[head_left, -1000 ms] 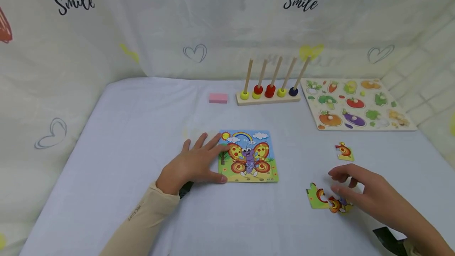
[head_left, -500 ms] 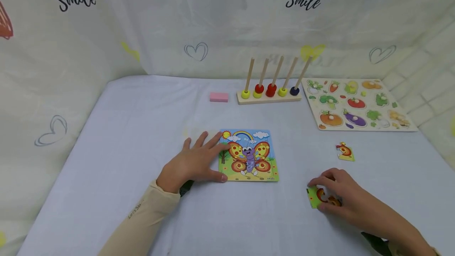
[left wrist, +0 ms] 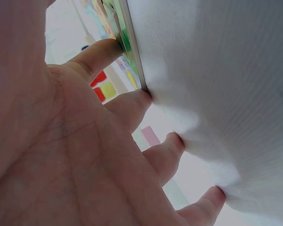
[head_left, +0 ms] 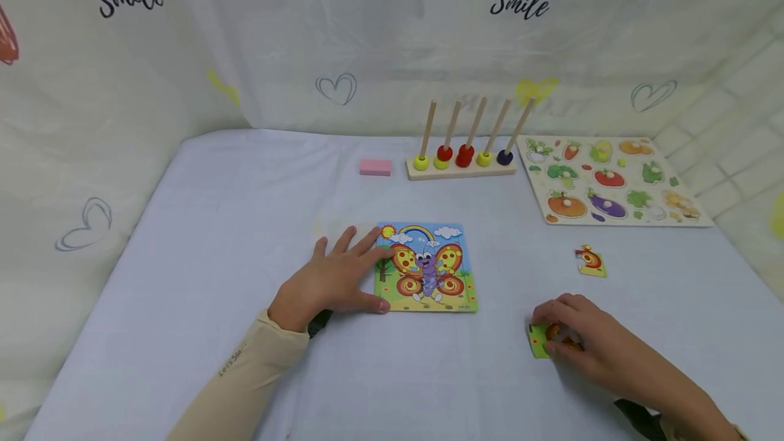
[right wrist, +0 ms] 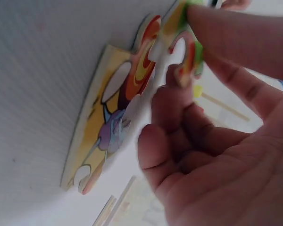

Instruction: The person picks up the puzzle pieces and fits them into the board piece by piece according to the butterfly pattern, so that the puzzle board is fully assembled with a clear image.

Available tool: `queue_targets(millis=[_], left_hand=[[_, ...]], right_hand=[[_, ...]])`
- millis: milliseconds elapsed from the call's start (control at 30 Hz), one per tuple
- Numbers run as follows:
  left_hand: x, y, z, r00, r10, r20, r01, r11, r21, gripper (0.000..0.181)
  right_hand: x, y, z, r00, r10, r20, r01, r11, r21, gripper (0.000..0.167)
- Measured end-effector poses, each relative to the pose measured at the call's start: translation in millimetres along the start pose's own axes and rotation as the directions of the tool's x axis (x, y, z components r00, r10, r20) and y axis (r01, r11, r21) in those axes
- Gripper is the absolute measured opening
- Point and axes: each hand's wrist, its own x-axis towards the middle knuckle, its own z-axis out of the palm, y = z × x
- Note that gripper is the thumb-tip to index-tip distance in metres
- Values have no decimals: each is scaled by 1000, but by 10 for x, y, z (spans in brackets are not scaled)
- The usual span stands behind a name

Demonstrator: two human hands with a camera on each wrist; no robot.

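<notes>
A square butterfly puzzle [head_left: 435,271] lies flat on the table. My left hand [head_left: 331,284] rests at its left edge, fingers spread, with the thumb and a finger touching it. In the left wrist view the other fingertips press on the cloth. My right hand [head_left: 591,342] pinches a green puzzle piece [head_left: 537,342] between thumb and fingers. Beside that piece, in the right wrist view, a yellow puzzle piece [right wrist: 92,120] with purple and red patterns lies on the cloth, mostly hidden by the hand in the head view.
A third puzzle piece [head_left: 591,262] lies beyond my right hand. At the back stand a peg stacker [head_left: 462,170] with coloured beads and a pink block [head_left: 376,167]. A vegetable puzzle board [head_left: 612,182] lies at the back right.
My right hand has moved left over the loose pieces and now pinches the green puzzle piece. The left hand has stayed at the butterfly puzzle.
</notes>
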Motion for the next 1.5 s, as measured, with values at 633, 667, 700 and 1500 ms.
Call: queue_targets(millis=[633,667,700,1500], left_hand=[[-2,6,-12,1000,-9,5,9,1000,-5,92],[-2,7,-13,1000,-9,6,9,1000,-5,92],[-1,7,-14,1000,-10,6,10,1000,-3,92],[21,15,8,1000,-27,-3,27,999,27,93]], right_hand=[[118,-17,-98,999,8,31,-18,945,326,22],[135,-30,-99,1000,2,21,-9,950,314,24],[154,-46,-103,1000,0,14,-5,954,300,25],[668,-453,-80,998,41,-43,-25,950,310,13]])
